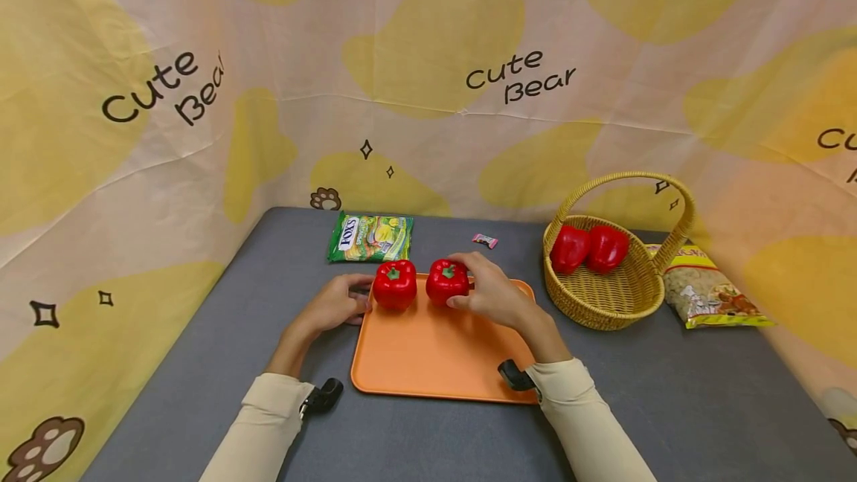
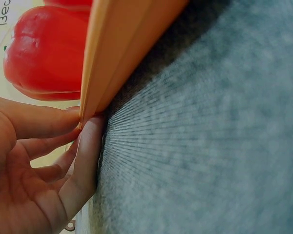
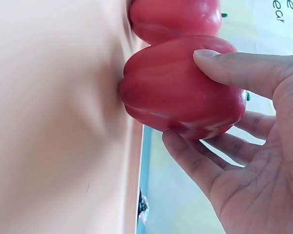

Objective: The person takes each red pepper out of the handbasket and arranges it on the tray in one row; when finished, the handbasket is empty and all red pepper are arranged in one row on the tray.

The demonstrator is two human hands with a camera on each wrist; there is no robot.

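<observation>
Two red bell peppers stand upright at the far side of an orange tray (image 1: 435,355), green stems up. My right hand (image 1: 492,290) grips the right bell pepper (image 1: 443,283), thumb on one side and fingers round the other. In the right wrist view that pepper's base is right at the tray surface (image 3: 53,122). At the tray's far left corner, beside the left bell pepper (image 1: 394,287), my left hand (image 1: 338,302) pinches the rim. The left wrist view shows the thumb on the rim (image 2: 95,63) and fingers against its underside.
A wicker basket (image 1: 602,318) with a tall handle, holding two more red peppers (image 1: 589,248), stands to the right. Beside it lies a yellow-edged food bag (image 1: 710,288). Behind the tray are a green FOX'S candy bag (image 1: 371,238) and a small pink wrapped candy (image 1: 485,241).
</observation>
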